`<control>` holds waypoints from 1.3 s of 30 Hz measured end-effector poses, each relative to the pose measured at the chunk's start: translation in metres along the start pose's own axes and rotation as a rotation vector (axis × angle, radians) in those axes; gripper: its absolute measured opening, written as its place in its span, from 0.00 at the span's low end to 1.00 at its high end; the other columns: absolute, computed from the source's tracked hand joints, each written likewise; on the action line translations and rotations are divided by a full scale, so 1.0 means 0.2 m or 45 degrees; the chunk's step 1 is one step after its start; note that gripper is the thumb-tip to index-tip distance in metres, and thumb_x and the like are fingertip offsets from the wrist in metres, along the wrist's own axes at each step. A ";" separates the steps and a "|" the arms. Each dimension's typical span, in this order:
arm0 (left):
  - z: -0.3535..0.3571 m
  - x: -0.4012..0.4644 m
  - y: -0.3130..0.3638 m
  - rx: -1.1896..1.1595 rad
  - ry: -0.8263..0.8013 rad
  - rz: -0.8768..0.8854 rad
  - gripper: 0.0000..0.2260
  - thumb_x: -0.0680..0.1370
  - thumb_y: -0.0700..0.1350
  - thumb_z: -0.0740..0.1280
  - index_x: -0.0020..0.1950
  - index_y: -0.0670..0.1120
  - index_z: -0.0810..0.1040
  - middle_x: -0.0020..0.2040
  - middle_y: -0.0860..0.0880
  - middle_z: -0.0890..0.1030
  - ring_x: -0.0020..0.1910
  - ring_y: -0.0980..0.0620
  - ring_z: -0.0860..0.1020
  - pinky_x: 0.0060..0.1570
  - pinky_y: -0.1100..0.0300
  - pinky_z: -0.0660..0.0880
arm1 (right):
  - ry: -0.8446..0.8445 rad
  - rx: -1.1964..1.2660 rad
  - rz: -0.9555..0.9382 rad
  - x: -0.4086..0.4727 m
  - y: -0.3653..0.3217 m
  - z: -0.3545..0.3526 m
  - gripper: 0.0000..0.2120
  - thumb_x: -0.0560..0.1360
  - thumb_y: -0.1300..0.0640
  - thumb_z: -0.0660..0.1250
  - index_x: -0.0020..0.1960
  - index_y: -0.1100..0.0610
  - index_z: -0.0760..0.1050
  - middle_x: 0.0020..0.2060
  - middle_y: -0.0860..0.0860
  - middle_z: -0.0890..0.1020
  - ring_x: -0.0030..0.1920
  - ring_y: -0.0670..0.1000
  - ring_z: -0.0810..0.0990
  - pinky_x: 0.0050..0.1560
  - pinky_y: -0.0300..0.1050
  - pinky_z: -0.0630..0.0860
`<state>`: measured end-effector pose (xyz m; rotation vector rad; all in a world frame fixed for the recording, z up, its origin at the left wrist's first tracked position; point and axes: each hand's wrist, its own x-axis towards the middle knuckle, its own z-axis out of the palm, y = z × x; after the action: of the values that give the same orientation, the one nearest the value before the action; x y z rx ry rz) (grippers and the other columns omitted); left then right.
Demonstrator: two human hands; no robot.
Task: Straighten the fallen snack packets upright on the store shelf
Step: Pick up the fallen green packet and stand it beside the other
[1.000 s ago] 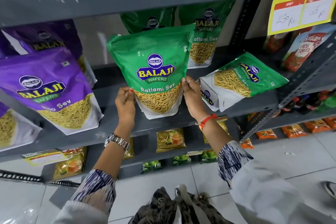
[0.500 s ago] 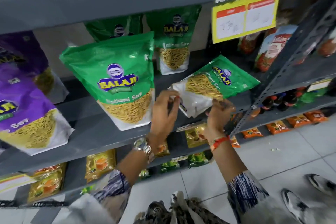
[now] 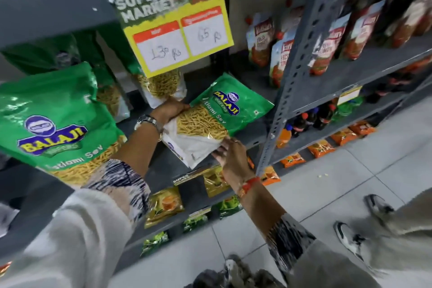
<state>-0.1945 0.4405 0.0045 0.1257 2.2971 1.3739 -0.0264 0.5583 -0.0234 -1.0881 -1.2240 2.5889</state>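
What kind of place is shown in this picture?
Most likely a supermarket aisle: a price sign reading "Super Market" hangs from a grey metal shelf stocked with snack packets and tomato sauce pouches.

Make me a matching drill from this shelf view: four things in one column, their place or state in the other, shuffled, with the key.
Things:
1. fallen green packet
2. upright green packet
3. price sign
4. left hand

Place or state:
A. hangs from the upper shelf edge
B. stands at the left of the shelf
C. lies tilted, touched by both hands
D. grips a packet's upper side

Pairs: 1-C, 2-B, 3-A, 4-D
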 end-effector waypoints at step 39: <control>0.09 -0.81 -0.14 -0.845 0.670 0.208 0.13 0.76 0.30 0.56 0.38 0.46 0.69 0.36 0.48 0.72 0.38 0.55 0.71 0.43 0.63 0.70 | -0.470 -0.374 -0.369 -0.06 -0.24 0.08 0.14 0.80 0.61 0.52 0.42 0.53 0.74 0.41 0.49 0.80 0.41 0.47 0.79 0.47 0.52 0.74</control>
<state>-0.0391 0.3922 0.0283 -0.2992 2.0891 2.4065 -0.0373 0.5764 0.0248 -0.4183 -1.7353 2.5016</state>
